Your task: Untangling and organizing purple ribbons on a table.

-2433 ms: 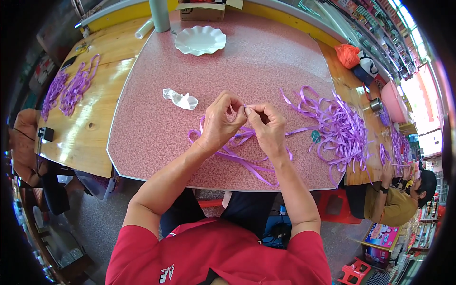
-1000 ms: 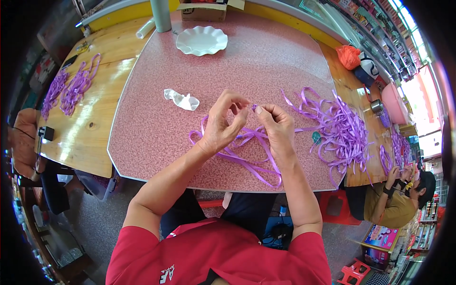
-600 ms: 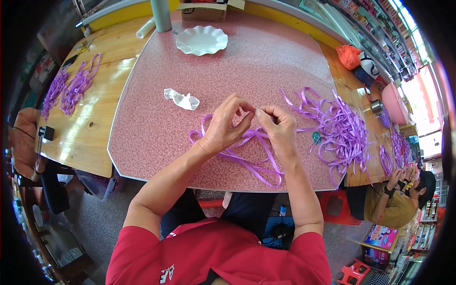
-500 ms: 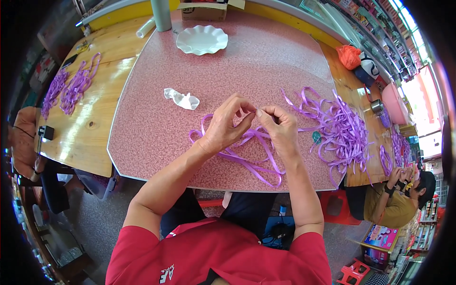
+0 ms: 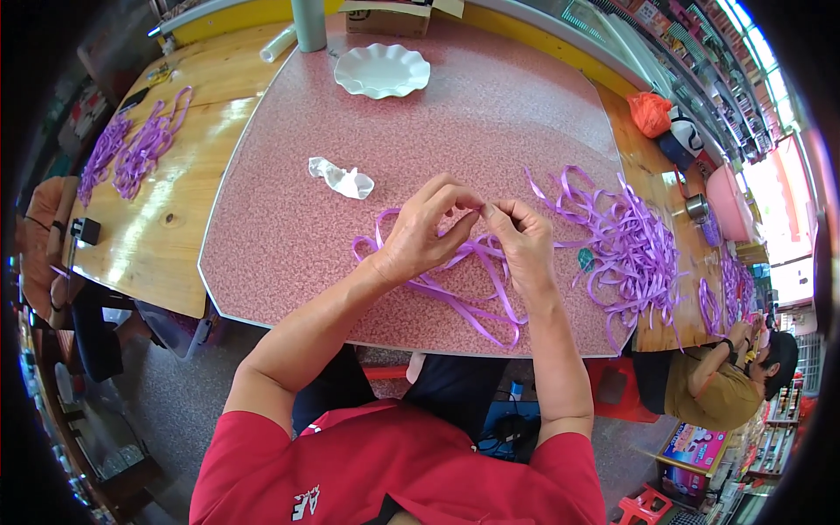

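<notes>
Pink speckled tabletop (image 5: 271, 245); I take the heap of purple ribbon (image 5: 637, 258) on its right side as my marker. Seated worker in a red shirt, both bare hands raised left of the heap, fingertips meeting.

Left hand (image 5: 427, 229): half curled, forefinger and thumb arched toward each other, forefinger tip at the other hand's thumb. Right hand (image 5: 525, 247), between left hand and heap: thumb drawn in against bent fingers. Whatever lies at the tips is too small and covered; I cannot tell what either hand holds.

Loose ribbon loops (image 5: 472, 324) lie left of the heap, below and behind the hands. One strand runs from the heap toward the right hand. Small green piece (image 5: 585, 258) at the heap's left edge. Crumpled white wrapper (image 5: 341, 179) well left of the heap, slightly farther from the worker. Scalloped white plate (image 5: 383, 72) farther off, also left. Orange bag (image 5: 649, 114) beyond the heap. Co-worker in a brown top (image 5: 713, 392) right of it, nearer the worker's side.
</notes>
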`<state>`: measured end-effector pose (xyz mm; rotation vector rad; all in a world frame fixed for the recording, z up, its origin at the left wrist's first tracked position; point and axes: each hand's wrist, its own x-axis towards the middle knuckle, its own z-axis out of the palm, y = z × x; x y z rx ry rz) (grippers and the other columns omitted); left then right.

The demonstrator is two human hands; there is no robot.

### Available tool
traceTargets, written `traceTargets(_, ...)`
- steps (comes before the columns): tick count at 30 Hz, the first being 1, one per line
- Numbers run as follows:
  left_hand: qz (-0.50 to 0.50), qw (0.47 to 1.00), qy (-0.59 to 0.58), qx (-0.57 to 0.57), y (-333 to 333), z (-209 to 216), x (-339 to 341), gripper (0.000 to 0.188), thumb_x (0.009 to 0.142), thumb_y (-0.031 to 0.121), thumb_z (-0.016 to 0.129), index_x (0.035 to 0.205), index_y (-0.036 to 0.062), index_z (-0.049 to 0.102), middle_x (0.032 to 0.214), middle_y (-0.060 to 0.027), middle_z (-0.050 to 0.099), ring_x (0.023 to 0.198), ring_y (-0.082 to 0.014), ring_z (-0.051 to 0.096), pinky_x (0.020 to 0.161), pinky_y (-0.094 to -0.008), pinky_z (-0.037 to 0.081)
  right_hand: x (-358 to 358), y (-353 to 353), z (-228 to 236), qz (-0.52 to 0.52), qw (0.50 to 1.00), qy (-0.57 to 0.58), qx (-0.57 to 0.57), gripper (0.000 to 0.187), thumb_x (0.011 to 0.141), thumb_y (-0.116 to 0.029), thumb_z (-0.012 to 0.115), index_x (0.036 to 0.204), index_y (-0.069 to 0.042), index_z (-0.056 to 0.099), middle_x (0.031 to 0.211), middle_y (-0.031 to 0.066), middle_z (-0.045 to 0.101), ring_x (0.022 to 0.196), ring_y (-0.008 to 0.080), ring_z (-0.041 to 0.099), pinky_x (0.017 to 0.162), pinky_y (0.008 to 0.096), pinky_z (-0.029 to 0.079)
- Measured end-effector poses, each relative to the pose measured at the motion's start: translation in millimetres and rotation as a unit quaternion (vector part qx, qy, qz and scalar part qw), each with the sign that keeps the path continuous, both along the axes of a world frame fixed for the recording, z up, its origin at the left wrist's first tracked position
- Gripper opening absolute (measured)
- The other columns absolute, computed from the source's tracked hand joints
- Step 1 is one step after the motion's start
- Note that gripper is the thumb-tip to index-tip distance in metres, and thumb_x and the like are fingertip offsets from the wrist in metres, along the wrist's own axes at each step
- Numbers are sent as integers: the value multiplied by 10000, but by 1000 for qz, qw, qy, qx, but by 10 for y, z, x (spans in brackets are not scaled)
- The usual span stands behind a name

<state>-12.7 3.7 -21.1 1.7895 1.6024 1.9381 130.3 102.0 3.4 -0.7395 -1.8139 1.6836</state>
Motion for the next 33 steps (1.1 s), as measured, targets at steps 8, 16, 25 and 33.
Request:
traceTargets(8,6,1000,7,-17,8,-53,-13,236,798,10,707,995,24,579,902,-113,605,834,-260,623,678,-345,502,8,-4,1,-6,999,-12,31,124,916,-137,697,962,-23,706,778,-66,597,671,-1,471,578,162,356)
traceTargets(16,-23,998,-20,-53,9,-107,-33,166,826,-13,681,971,18,606,912,-81,637,811,-188,621,683,-305,489,30,-26,81,-7,991,-60,116,118,901,-121,704,949,-13,713,742,-65,591,648,7,467,571,176,372)
traceTargets(25,-29,990,-117,-77,9,-111,-27,129,835,56,682,925,9,603,812,-97,638,733,-190,624,645,-319,490,68,-24,162,11,958,-74,279,97,885,-39,684,959,21,695,871,-6,604,694,31,519,585,199,411)
traceTargets(33,-42,988,-115,-98,3,-89,-28,137,847,99,686,910,4,610,793,-89,636,716,-174,616,623,-318,488,65,-46,148,-2,967,-51,249,86,876,-37,703,953,0,708,838,-12,621,687,25,526,586,188,417)
